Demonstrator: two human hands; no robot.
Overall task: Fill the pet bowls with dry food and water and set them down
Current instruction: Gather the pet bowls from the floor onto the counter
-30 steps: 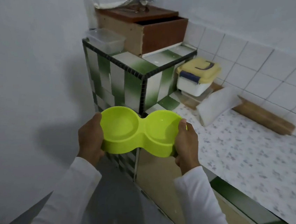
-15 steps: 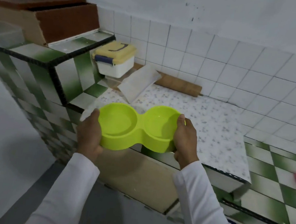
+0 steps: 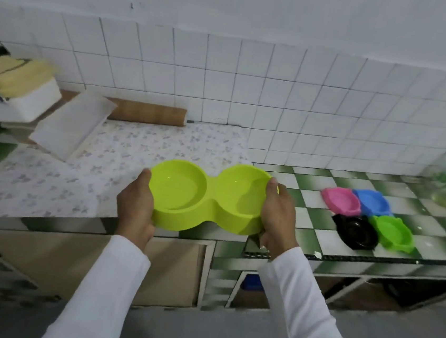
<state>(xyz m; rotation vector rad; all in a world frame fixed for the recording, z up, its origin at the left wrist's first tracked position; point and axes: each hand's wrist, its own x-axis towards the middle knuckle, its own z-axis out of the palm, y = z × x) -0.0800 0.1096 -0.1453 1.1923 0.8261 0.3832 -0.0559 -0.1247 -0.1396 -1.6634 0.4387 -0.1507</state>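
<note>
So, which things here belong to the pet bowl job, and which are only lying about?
For the job:
- lime double bowl, empty, held by left hand and right hand
- pink bowl, blue bowl, black bowl, green bowl on the checkered counter

Lying about:
- yellow-lidded box
- wooden roller
- white tray

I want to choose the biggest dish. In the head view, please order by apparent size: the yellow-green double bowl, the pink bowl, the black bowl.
1. Yellow-green double bowl, clearly largest, though held nearest the camera.
2. Black bowl and pink bowl look about alike; I would not rank them.
</note>
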